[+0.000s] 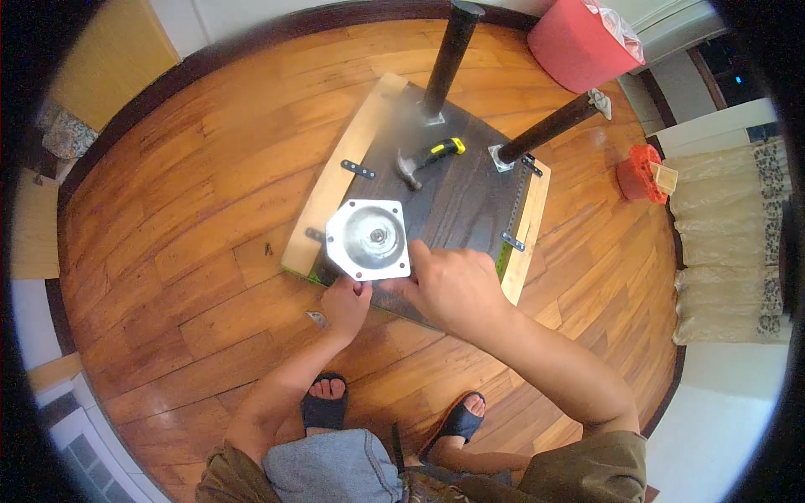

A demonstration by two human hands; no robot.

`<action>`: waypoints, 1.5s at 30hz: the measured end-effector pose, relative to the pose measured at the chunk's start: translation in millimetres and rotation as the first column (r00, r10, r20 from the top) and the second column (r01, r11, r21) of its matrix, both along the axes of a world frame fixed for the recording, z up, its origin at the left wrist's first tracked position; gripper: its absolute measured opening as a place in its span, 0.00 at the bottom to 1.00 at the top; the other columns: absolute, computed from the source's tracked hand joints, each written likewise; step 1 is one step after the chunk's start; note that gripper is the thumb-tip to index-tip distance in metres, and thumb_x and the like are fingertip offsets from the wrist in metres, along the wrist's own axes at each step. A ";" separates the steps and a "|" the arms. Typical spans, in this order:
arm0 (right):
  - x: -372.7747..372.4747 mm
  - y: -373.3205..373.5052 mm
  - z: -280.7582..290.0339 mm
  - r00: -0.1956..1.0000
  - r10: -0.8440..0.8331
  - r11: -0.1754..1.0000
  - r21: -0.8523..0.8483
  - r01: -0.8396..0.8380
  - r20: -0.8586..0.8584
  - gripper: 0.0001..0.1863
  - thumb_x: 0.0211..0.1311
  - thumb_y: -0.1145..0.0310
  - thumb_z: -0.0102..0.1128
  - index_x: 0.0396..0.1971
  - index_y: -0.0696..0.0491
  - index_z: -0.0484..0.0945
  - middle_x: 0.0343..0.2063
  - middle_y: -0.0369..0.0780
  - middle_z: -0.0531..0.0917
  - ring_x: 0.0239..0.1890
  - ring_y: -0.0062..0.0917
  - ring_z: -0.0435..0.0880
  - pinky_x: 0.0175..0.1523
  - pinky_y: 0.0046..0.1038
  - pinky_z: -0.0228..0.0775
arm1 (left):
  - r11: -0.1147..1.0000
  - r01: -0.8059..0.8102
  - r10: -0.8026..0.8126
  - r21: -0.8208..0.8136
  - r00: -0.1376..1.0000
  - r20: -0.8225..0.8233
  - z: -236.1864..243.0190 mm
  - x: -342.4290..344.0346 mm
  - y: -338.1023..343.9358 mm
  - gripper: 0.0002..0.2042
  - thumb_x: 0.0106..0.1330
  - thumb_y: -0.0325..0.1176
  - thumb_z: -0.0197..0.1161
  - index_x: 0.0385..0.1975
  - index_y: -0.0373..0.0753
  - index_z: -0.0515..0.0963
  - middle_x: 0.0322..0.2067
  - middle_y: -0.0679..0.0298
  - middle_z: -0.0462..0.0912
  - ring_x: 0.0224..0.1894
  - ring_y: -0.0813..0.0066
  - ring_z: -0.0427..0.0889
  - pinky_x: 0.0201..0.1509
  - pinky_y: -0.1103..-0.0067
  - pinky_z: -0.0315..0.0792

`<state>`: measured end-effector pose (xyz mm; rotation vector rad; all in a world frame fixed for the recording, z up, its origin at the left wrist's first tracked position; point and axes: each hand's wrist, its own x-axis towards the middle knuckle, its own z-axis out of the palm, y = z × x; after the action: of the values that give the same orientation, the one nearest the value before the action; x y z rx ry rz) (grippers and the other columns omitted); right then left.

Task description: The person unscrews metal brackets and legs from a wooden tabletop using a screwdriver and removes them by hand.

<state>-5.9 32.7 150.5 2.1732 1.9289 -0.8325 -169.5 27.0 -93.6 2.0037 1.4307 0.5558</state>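
The metal plate (342,220) is held up over the near side of the upturned dark table (461,201), unfastened as far as I can judge; my left hand (345,307) is curled at its lower edge, exact hold hidden, and my right hand (459,287) grasps its lower right corner. Beyond the hammer (438,151), two black legs (453,63) already stand mounted; I can read no writing.

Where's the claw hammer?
Upper middle of the head view: the claw hammer lies on the dark panel, beyond the metal plate, left of the right black leg.
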 end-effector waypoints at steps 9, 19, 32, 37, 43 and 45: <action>1.7 -5.8 -9.7 0.999 0.036 0.991 0.130 -0.036 0.004 0.14 0.52 0.64 0.59 0.32 0.57 0.68 0.26 0.44 0.76 0.31 0.38 0.78 0.31 0.37 0.71 | 0.998 -0.022 0.023 -0.051 0.999 0.023 16.5 4.4 1.0 0.11 0.52 0.37 0.64 0.16 0.38 0.75 0.16 0.58 0.77 0.20 0.57 0.77 0.26 0.66 0.70; 1.8 -6.5 -12.7 0.967 0.222 0.830 0.544 -0.122 -0.122 0.18 0.56 0.61 0.57 0.35 0.59 0.66 0.26 0.47 0.78 0.30 0.44 0.78 0.32 0.39 0.71 | 0.998 -0.037 0.041 -0.056 0.997 0.070 8.8 7.2 0.1 0.12 0.52 0.37 0.65 0.14 0.38 0.73 0.15 0.58 0.75 0.19 0.57 0.76 0.24 0.65 0.68; 2.5 -3.3 -7.6 0.991 0.053 0.950 0.312 -0.011 -0.126 0.19 0.52 0.65 0.59 0.38 0.60 0.64 0.28 0.49 0.75 0.31 0.43 0.78 0.34 0.38 0.72 | 0.999 -0.023 0.022 0.024 1.000 0.015 5.0 2.7 -0.2 0.11 0.52 0.37 0.64 0.15 0.39 0.73 0.16 0.58 0.75 0.20 0.56 0.76 0.25 0.65 0.68; 8.4 -8.7 -13.6 0.993 0.064 0.953 0.300 -0.031 -0.102 0.18 0.53 0.63 0.60 0.33 0.59 0.65 0.24 0.48 0.76 0.27 0.42 0.79 0.31 0.37 0.74 | 0.999 -0.029 0.031 -0.036 0.999 0.040 8.4 5.3 0.6 0.13 0.53 0.37 0.64 0.13 0.38 0.72 0.12 0.58 0.74 0.18 0.56 0.74 0.24 0.65 0.65; 2.0 -5.6 -5.9 0.999 -0.032 0.982 0.185 0.032 -0.003 0.14 0.54 0.66 0.58 0.31 0.59 0.65 0.23 0.48 0.76 0.26 0.43 0.79 0.31 0.38 0.74 | 0.999 -0.005 0.005 -0.044 1.000 0.008 6.8 3.4 0.1 0.12 0.53 0.38 0.64 0.15 0.38 0.73 0.16 0.58 0.75 0.20 0.57 0.75 0.24 0.65 0.67; 7.1 -5.5 -6.4 0.996 -0.077 0.996 0.044 0.079 -0.044 0.14 0.47 0.71 0.60 0.31 0.59 0.66 0.29 0.47 0.73 0.32 0.42 0.78 0.36 0.38 0.73 | 0.999 -0.006 0.007 -0.032 1.000 0.013 2.7 3.9 -0.9 0.12 0.53 0.38 0.64 0.15 0.38 0.72 0.16 0.58 0.75 0.19 0.57 0.75 0.23 0.65 0.67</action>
<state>1.3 27.2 144.1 2.2892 1.9118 -0.8611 -165.6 26.2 -90.9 1.9673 1.4297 0.5443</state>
